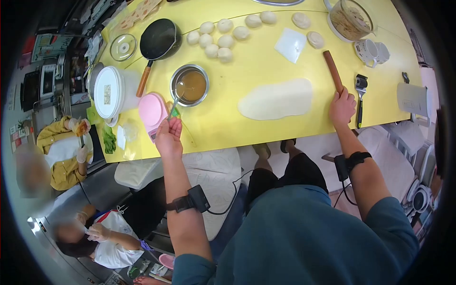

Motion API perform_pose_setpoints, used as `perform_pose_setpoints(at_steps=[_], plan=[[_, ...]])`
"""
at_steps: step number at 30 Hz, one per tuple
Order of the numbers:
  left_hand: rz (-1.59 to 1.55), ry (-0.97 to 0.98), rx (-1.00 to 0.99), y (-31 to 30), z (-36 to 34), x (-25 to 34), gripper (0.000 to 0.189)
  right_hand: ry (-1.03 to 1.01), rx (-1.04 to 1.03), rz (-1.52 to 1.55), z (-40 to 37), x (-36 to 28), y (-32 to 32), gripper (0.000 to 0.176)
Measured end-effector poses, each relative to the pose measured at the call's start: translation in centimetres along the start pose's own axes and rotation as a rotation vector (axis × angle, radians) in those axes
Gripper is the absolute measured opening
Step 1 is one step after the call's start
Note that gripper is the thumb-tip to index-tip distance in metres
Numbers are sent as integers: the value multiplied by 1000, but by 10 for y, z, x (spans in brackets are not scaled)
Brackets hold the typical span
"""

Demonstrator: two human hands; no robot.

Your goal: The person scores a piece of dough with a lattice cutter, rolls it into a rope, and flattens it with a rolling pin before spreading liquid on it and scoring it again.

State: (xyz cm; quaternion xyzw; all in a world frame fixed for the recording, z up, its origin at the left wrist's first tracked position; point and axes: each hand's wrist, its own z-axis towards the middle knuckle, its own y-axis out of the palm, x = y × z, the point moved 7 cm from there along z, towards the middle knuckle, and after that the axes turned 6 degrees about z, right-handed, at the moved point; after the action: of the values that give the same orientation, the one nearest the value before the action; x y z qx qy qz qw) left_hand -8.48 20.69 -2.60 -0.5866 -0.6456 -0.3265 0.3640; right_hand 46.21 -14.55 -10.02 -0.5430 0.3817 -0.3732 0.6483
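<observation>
Between the fingers of my left hand (170, 137) is the handle of a spoon (176, 100), whose bowl end reaches into a steel bowl (173, 76) of brownish liquid. My right hand (342, 108) is wrapped round the near end of a wooden rolling pin (332, 69), which slants away over the table. A long, flat oval sheet of dough (275, 99) lies between my hands, touched by neither. Beyond it are several dough balls (224, 41) and a white square sheet (290, 45).
Left on the yellow table (223, 128) are a pink scale (152, 110), a black pan (159, 39) and a white tub (109, 92). A roller tool (360, 99), cups (366, 51) and a glass bowl (350, 21) stand right. Two people (61, 152) are at the left.
</observation>
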Motion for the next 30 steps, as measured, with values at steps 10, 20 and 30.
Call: perform_pose_setpoints(at_steps=[10, 20, 30], plan=[[-30, -40, 105, 13, -2, -35, 23, -131, -388, 488, 41, 8, -20, 52], [26, 23, -123, 86, -115, -5, 20, -133, -342, 507, 44, 18, -9, 50], [418, 195, -203, 212, -204, -68, 26, -173, -342, 437, 42, 14, -6, 46]])
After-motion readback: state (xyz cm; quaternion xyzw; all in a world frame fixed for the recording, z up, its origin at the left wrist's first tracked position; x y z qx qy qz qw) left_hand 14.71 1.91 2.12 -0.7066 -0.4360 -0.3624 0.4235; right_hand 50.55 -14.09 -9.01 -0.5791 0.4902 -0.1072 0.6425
